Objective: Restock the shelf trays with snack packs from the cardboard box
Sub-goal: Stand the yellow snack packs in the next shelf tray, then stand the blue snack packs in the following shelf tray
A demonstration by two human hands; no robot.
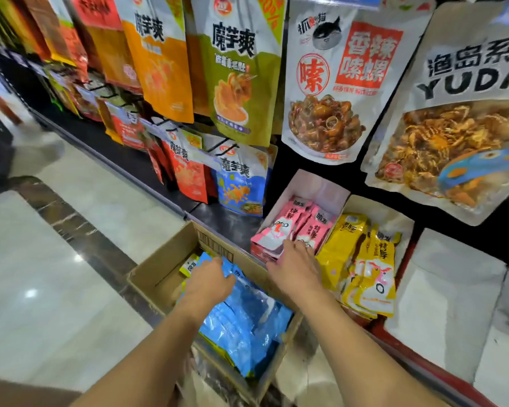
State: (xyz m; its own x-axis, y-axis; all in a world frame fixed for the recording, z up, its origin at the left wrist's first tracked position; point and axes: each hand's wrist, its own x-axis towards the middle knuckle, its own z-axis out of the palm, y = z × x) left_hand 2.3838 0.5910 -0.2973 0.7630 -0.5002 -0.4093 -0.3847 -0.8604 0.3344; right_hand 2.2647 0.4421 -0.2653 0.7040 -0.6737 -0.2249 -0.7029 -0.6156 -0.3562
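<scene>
Left hand's [210,279] grip was hidden among blue packs [247,318]; pink packs [279,230], pressed flat-fingered by right hand [294,267], could be spilled over tray's [321,186] front edge.

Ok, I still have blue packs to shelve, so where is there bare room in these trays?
The white tray right of the yellow packs looks bare. The pink tray has room at the back, between the pink packs and its rear wall. Crowded: the pink tray's front, where the right hand is, and the yellow tray's front.
</scene>
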